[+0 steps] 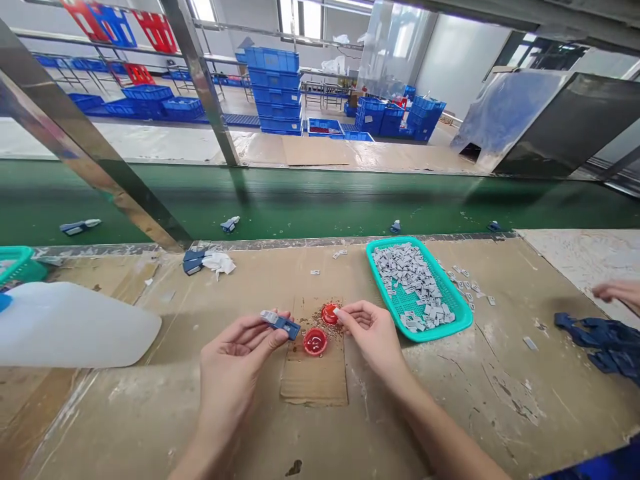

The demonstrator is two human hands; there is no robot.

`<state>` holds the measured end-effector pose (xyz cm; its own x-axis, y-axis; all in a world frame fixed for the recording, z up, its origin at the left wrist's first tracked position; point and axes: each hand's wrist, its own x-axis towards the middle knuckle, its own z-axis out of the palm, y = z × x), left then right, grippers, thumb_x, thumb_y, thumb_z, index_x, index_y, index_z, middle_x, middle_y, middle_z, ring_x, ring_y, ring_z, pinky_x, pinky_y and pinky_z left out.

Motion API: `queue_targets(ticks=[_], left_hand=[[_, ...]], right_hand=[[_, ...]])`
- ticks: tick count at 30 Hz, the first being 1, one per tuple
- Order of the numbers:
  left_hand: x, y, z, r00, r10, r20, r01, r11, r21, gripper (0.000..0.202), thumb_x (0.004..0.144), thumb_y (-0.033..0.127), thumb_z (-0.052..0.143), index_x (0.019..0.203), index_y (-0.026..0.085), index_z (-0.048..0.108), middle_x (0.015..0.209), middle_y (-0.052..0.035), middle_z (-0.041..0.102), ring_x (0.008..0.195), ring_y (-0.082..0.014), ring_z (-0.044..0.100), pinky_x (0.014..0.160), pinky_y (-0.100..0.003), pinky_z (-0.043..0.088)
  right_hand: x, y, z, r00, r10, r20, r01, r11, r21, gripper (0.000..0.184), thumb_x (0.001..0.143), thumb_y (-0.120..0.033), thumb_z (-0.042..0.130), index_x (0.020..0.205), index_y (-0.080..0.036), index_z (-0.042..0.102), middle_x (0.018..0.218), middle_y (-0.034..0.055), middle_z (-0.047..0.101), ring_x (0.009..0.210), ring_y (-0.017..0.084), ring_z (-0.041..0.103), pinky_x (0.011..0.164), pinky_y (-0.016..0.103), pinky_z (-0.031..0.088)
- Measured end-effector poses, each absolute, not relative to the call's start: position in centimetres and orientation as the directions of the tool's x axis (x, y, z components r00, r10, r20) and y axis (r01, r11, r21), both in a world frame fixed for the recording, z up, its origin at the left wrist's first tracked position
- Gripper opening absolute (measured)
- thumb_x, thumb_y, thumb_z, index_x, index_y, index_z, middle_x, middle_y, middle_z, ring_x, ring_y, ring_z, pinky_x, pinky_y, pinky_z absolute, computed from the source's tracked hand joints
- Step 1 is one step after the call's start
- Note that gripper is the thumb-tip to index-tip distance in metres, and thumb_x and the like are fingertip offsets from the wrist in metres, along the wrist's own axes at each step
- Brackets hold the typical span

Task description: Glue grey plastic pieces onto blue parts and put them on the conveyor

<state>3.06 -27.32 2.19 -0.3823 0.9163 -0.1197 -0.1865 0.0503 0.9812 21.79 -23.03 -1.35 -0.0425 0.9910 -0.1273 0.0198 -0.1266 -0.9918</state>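
My left hand (237,353) is closed on a small dark blue plastic part (286,325) with a pale grey end, held between thumb and fingers just left of two small red cups. The nearer red cup (315,341) holds a shiny liquid. At the farther red cup (330,313), my right hand (370,330) has its thumb and forefinger pinched at the rim. A tiny pale spot shows at the fingertips; whether it is a piece or a nail I cannot make out. Both cups stand on a stained cardboard strip (315,387).
A green basket (463,327) of small grey pieces stands right of my hands, with loose pieces beside it. A white jug (80,327) lies left. Beyond runs a green conveyor (310,200) carrying several blue parts. Another person's hand (617,291) is near dark blue pieces (607,347).
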Motion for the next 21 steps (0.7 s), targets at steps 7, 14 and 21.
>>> queue_targets(ticks=[7,14,21], left_hand=[[3.5,-27.2,1.9,-0.351,0.927,-0.136,-0.195,0.070,0.978,0.032,0.057,0.022,0.082,0.083,0.016,0.066,0.090,-0.0086,0.074,0.083,-0.0230,0.070,0.077,-0.031,0.059],[3.8,-27.2,1.4,-0.350,0.923,-0.162,-0.209,0.092,0.974,0.037,0.055,0.021,0.083,0.087,0.014,0.066,0.088,-0.0077,0.074,0.083,-0.0224,0.070,0.080,-0.031,0.058],[4.8,-27.5,1.7,-0.298,0.936,-0.189,-0.225,0.123,0.967,0.033,0.055,0.018,0.083,0.084,0.014,0.066,0.079,-0.0045,0.074,0.075,-0.0211,0.071,0.072,-0.027,0.060]], right_hand=[[22.1,-22.8,-1.2,-0.078,0.981,-0.178,-0.028,-0.181,-0.983,0.031,0.071,-0.044,0.073,0.078,-0.014,0.066,0.073,0.0078,0.070,0.069,0.019,0.064,0.062,0.028,0.049],[22.9,-23.3,0.6,-0.249,0.927,-0.280,-0.224,-0.336,-0.915,0.029,0.072,-0.041,0.075,0.081,-0.014,0.067,0.074,0.0038,0.068,0.061,0.010,0.055,0.059,0.021,0.044],[21.7,-24.7,1.7,-0.340,0.922,-0.187,-0.221,-0.272,-0.937,0.024,0.076,-0.037,0.073,0.080,-0.014,0.066,0.070,0.0032,0.068,0.062,0.011,0.058,0.058,0.021,0.045]])
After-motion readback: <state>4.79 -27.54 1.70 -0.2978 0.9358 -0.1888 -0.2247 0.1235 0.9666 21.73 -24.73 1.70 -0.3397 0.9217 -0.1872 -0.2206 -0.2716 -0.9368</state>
